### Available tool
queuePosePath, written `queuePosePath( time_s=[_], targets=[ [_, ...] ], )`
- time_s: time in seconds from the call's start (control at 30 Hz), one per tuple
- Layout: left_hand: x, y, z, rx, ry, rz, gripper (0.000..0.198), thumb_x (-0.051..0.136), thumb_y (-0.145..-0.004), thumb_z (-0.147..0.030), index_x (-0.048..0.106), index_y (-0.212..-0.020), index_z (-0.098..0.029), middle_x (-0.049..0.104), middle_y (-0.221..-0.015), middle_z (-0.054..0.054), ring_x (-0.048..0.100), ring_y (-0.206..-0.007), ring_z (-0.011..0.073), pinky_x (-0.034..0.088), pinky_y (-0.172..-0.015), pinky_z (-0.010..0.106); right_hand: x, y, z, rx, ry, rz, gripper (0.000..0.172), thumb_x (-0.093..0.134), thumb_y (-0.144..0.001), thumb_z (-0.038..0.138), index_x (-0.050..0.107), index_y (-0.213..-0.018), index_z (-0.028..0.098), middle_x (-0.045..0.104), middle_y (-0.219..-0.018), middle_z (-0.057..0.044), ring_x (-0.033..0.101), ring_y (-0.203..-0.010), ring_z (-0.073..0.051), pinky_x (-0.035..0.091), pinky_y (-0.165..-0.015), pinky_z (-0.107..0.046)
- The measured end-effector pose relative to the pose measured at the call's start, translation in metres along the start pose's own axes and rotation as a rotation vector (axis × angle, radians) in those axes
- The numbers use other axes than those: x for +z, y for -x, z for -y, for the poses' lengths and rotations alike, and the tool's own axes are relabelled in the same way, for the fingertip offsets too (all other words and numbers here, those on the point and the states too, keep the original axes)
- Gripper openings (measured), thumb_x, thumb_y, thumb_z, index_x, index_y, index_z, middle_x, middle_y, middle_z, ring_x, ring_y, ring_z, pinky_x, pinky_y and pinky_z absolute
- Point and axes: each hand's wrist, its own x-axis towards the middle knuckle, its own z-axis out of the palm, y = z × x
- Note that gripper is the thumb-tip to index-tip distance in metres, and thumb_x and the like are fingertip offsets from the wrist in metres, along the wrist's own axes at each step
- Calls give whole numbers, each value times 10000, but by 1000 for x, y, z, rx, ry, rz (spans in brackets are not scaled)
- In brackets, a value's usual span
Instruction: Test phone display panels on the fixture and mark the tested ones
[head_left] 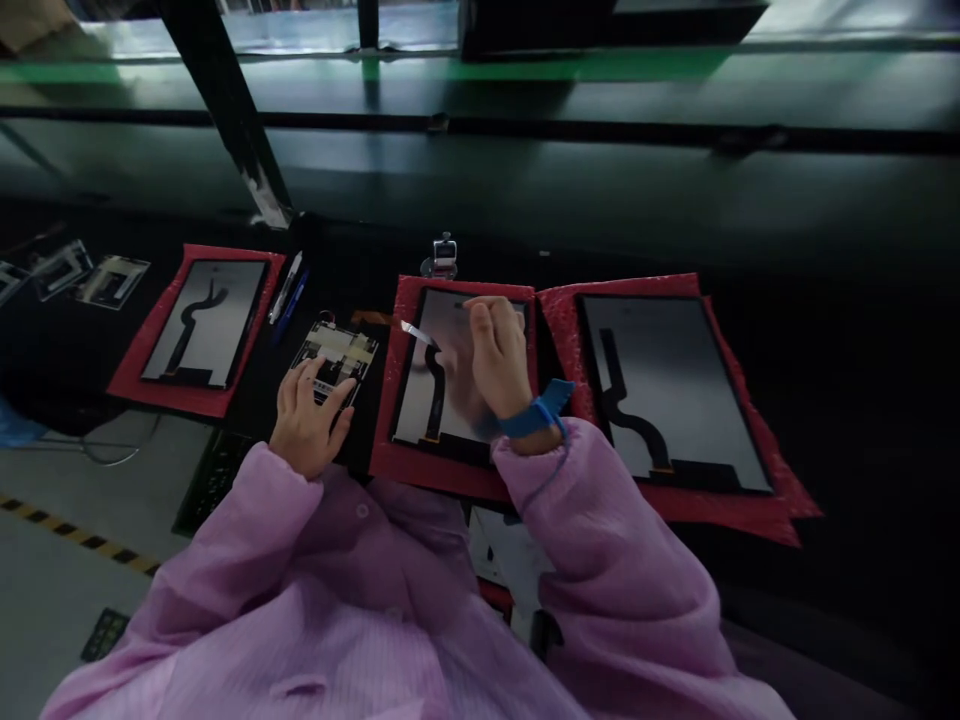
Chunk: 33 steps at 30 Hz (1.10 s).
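My right hand (pixel 496 355) hovers over the middle screen panel (pixel 420 395), which lies on a red sheet (pixel 390 455). Its fingers are pinched on thin tweezers (pixel 417 333) whose tip points left over the panel's black flex cable. A blue wrist strap (pixel 538 412) circles that wrist. My left hand (pixel 307 420) rests with curled fingers on a small circuit board assembly (pixel 337 355) lying on the black table, just left of the middle panel. Both arms wear pink sleeves.
Two more screen panels on red sheets lie at the left (pixel 206 320) and right (pixel 667 390). Pens (pixel 287 290) sit beside the left panel. A small metal clip (pixel 442 258) stands behind the middle panel. Loose parts (pixel 112 280) lie far left. The floor shows lower left.
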Motion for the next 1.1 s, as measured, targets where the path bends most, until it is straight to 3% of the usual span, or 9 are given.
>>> queuePosePath(
  time_s=[0.27,0.47,0.57,0.63,0.73,0.8,0.9,1.0,1.1],
  targets=[
    [-1,-3,-2,-18,21,111,386,519,-999,-375,665,-1342,-274,416,-1592,162,379,-1458,399,306,-1191,626,0,2,-5,-7,50,1,419,307,-1061,542,588,-975,243,653,-1016,-96,585,-968,-255,453,-955,-496],
    [4,-5,-2,15,-22,67,365,540,-995,-354,677,-1322,-270,482,-1551,160,417,-1447,395,328,-1186,622,-3,-3,-2,-8,91,-2,384,287,-1072,486,581,-996,251,656,-1019,-85,595,-991,-247,459,-980,-496],
    [6,-3,2,38,5,30,359,557,-985,-335,671,-1316,-257,493,-1544,161,430,-1445,392,368,-1177,608,-15,-2,4,9,151,3,372,324,-1053,497,587,-1038,234,659,-1056,-107,584,-1030,-272,465,-967,-504],
    [5,-2,3,78,52,-39,346,565,-983,-302,658,-1312,-248,520,-1517,158,464,-1427,370,397,-1177,579,-31,11,9,3,207,15,372,395,-1023,534,594,-1066,222,664,-1057,-115,586,-1029,-289,464,-962,-514],
    [1,0,-8,149,208,-113,394,531,-1000,-238,564,-1392,-223,595,-1423,156,547,-1356,304,470,-1146,492,-54,56,16,56,326,22,417,435,-997,596,611,-1071,224,664,-983,-102,600,-943,-288,473,-933,-512],
    [-1,0,-22,183,323,-75,441,503,-1013,-229,480,-1453,-201,628,-1368,150,583,-1309,271,518,-1102,439,-61,93,22,151,364,8,477,436,-982,647,624,-1098,225,671,-994,-110,607,-945,-292,493,-902,-496],
    [2,-1,-48,215,394,-6,455,479,-1031,-268,430,-1470,-157,651,-1319,152,611,-1257,266,558,-1048,418,-58,135,34,308,393,-2,568,421,-984,651,608,-1248,184,663,-1203,-164,584,-1139,-315,477,-1008,-522],
    [10,-2,-66,206,357,-14,445,474,-1031,-279,442,-1447,-121,664,-1290,170,624,-1228,288,571,-1020,435,-48,147,41,411,336,-52,671,460,-952,654,547,-1371,136,598,-1374,-201,499,-1307,-339,408,-1123,-572],
    [15,2,-72,202,318,-37,409,498,-1013,-304,511,-1362,-92,660,-1296,213,633,-1205,323,571,-1008,478,-45,143,39,529,172,-116,728,552,-874,675,533,-1381,153,596,-1370,-192,505,-1314,-339,396,-1149,-580]
  ],
)
